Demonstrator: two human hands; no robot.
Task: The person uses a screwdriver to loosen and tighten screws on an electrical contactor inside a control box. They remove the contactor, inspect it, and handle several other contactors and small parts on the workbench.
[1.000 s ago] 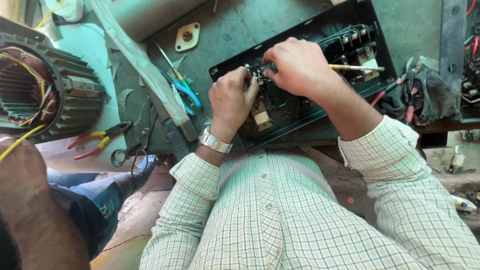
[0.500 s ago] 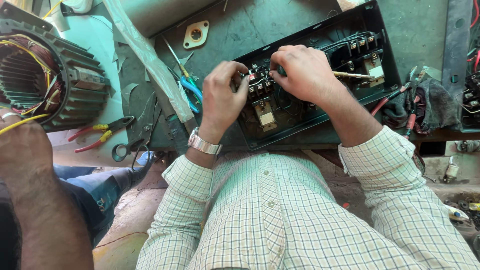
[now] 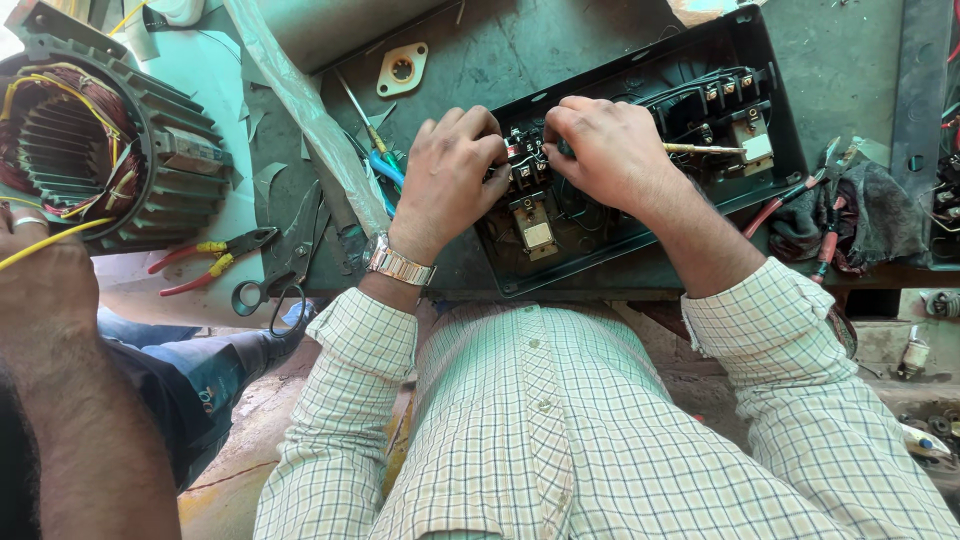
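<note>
Now both hands are meeting over the black electrical box [image 3: 560,255] — the left hand [image 3: 450,175] is pressing closer on the contactor block [image 3: 525,165] than half a second ago, while the right hand [image 3: 610,150] is gripping a yellow-handled screwdriver [image 3: 705,149] at its terminals. Red pliers [image 3: 205,262] are lying far left.

I see a wound motor stator [image 3: 95,150] at left (red-handled pliers [image 3: 205,262] and scissors [image 3: 275,280] just beside it).
</note>
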